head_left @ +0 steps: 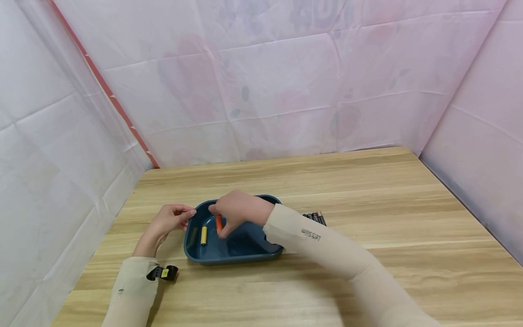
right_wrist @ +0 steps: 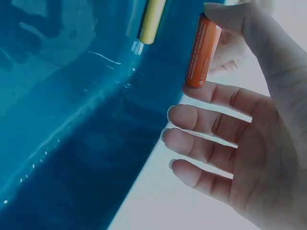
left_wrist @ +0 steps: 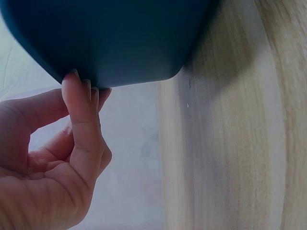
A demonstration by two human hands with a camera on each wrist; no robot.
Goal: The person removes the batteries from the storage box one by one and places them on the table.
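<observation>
Fingers (right_wrist: 211,93) of the right hand (head_left: 239,210) pinched an orange battery (right_wrist: 202,51) by its two ends, the thumb on the upper end and the forefinger under the lower one, while the other three fingers lay spread and apart below it. In the head view that hand hung over the blue tray (head_left: 245,254), with the orange battery (head_left: 219,223) held upright just above the tray's left half. On the tray floor beside it lay a yellow battery (head_left: 203,235), and a darker, greenish battery (head_left: 192,236) rested against the left wall; the right wrist view showed the yellow battery (right_wrist: 152,21) lying close to the orange one but apart from it. The left hand (head_left: 168,220) sat at the tray's near-left outer corner, its fingers bunched together with the tips touching the rim, and the left wrist view showed those fingertips (left_wrist: 76,91) pressed against the dark blue tray (left_wrist: 110,38) from outside, curled round nothing. The tray stood on a pale wooden table (head_left: 367,204). Just past the tray's right edge a small row of dark batteries (head_left: 314,217) lay side by side on the wood. A black clip with a yellow tag (head_left: 162,273) sat at the left sleeve's cuff.
</observation>
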